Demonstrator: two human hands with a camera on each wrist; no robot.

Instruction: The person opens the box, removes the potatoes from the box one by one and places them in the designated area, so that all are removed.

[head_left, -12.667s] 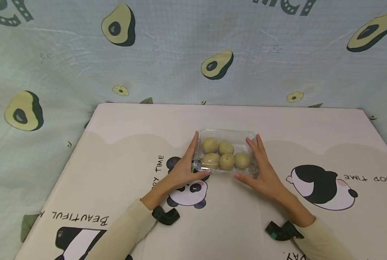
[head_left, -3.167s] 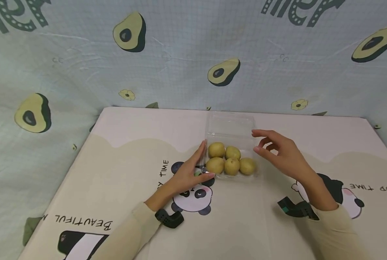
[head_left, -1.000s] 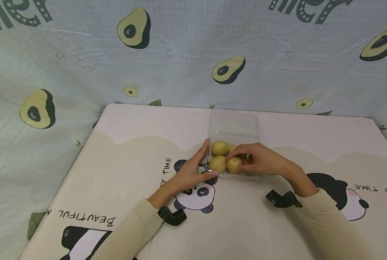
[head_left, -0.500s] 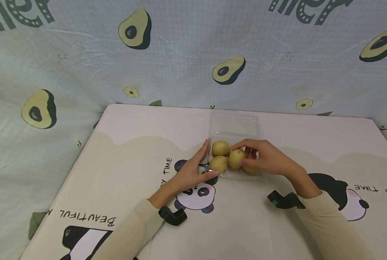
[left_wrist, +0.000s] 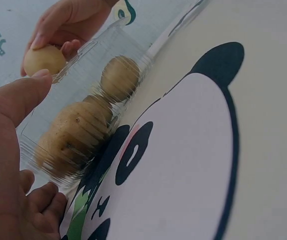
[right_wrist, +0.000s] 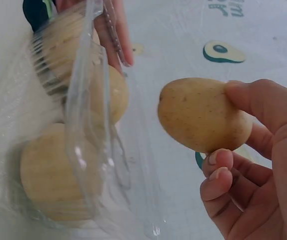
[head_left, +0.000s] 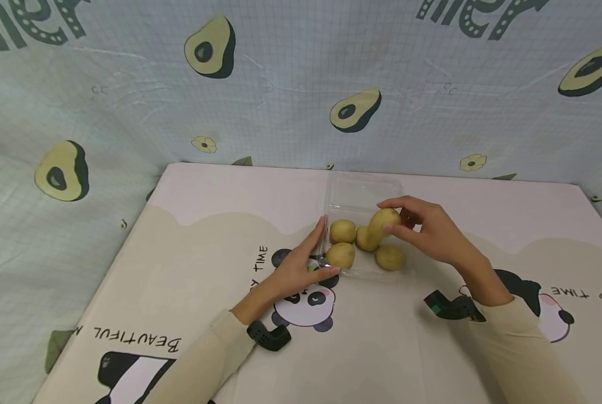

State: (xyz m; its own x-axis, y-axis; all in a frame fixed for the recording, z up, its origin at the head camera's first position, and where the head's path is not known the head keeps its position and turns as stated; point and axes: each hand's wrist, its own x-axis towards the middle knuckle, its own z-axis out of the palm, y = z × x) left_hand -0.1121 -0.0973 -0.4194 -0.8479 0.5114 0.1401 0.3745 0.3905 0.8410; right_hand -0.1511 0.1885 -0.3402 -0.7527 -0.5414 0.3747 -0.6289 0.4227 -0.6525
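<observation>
My right hand point(head_left: 432, 233) pinches a yellow-brown potato point(head_left: 383, 223) between thumb and fingers, above the right part of a clear plastic clamshell box point(head_left: 369, 274). In the right wrist view the held potato point(right_wrist: 198, 112) hangs clear of the box wall. Several other potatoes point(head_left: 340, 255) lie in the box, whose hinged lid point(head_left: 361, 191) is laid back toward the far side. My left hand point(head_left: 293, 269) rests against the box's left end, with its index finger straight along the side and its thumb at the front corner. Ribbed plastic point(left_wrist: 128, 47) blurs the potatoes in the left wrist view.
The box stands on a table point(head_left: 331, 359) covered with a cream cloth printed with pandas. An avocado-print curtain point(head_left: 281, 84) hangs behind the table's far edge. Each wrist wears a black camera band point(head_left: 269, 336).
The box lid went from shut to laid back. My right hand reached in, took hold of the front middle potato and lifted it up and to the right. My left hand has stayed at the box.
</observation>
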